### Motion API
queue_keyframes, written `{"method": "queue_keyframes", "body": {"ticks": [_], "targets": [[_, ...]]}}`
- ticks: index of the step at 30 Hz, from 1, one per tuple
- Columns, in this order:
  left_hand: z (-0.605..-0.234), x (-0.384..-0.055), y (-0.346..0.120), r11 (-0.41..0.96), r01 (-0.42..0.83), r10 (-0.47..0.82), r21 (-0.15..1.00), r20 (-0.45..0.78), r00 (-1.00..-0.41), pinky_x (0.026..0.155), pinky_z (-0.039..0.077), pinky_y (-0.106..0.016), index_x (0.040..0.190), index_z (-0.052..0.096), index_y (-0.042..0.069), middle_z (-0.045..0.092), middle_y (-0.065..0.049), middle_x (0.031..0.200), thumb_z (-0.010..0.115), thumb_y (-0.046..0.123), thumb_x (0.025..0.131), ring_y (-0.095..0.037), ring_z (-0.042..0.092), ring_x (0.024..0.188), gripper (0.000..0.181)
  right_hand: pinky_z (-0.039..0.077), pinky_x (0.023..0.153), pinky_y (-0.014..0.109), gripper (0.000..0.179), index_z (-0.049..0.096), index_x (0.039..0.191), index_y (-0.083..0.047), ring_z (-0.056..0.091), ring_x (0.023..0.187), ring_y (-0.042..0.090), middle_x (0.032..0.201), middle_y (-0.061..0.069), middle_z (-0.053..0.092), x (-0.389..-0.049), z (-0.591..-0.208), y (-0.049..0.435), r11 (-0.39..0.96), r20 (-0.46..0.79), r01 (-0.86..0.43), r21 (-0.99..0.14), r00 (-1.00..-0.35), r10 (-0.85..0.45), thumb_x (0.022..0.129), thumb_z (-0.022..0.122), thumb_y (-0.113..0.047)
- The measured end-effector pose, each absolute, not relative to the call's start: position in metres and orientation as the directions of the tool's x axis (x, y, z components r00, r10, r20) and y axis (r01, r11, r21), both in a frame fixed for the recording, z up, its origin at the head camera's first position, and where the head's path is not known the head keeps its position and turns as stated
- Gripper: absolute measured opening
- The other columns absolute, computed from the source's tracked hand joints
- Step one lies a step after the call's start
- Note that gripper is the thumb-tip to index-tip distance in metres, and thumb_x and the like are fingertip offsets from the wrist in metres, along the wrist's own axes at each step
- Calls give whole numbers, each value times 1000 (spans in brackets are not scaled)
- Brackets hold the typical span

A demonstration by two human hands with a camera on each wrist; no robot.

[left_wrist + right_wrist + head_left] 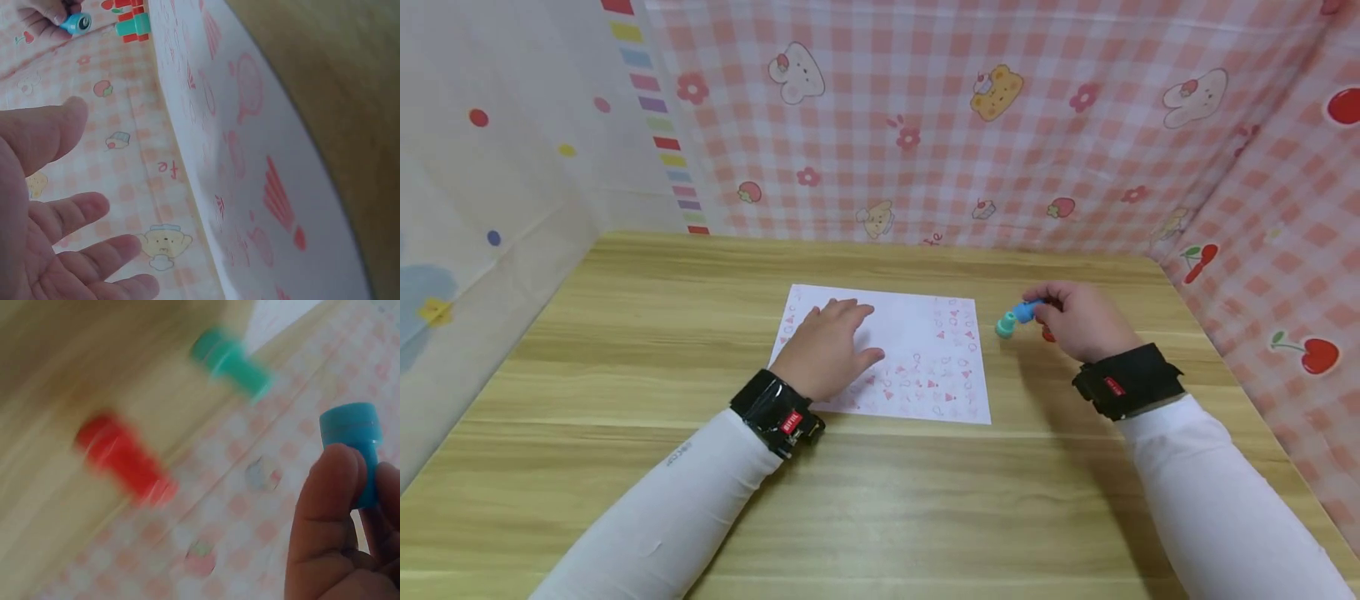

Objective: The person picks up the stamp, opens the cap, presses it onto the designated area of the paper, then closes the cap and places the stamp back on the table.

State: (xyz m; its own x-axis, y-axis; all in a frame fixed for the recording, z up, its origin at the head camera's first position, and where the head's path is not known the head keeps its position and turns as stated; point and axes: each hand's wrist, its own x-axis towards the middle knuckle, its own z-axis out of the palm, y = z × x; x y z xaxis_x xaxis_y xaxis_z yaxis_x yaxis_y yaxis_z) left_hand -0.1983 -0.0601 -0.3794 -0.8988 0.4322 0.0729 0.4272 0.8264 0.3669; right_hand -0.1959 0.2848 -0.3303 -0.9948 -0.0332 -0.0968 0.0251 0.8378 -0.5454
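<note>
Between the thumb and fingers of my right hand [1086, 321] is a small blue toy stamp [351, 425], pinched by its narrow handle and raised above the table. Its round end with a dark curl on it faces the left wrist camera. Just left of that hand a green stamp [1004, 325] stands on the wood. Beside it is a red stamp [128, 459], mostly hidden behind my fingers in the head view. My left hand [827, 350] is over the left part of a white paper [898, 321], fingers spread and holding nothing.
Rows of small pink and red printed marks [281, 203] run along the paper's sides and lower part. The wooden table [880, 508] meets a pink checked cloth [880, 108] at the back, with more cloth hanging at both sides.
</note>
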Motion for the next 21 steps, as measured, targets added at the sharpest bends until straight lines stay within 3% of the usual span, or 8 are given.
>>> {"method": "queue_keyframes", "body": {"ticks": [5,12,21], "targets": [[-376,-199,-62,858,390,407,336,20,-913,129,20,-63,155,51,12,44,-20,164,67,47,101,-49,33,155,66,50,80,39,34,63,133,-3,63,98,32,121,21,70,-199,-324,310,892,-139,38,-451,-990,-28,108,58,-25],[-375,-200,-64,872,370,392,321,-2,-920,130,17,-63,155,51,13,42,-20,165,68,48,101,-49,30,156,67,47,70,33,19,71,111,0,62,85,27,96,13,72,-198,-324,325,928,-164,-25,-372,-982,-92,99,70,-15],[-378,-201,-64,871,378,395,314,10,-919,130,16,-63,155,51,13,42,-20,165,68,48,101,-49,30,157,67,47,69,34,16,73,107,-1,59,83,28,94,12,72,-203,-334,331,952,-230,-3,-307,-970,-78,98,71,-14]]}}
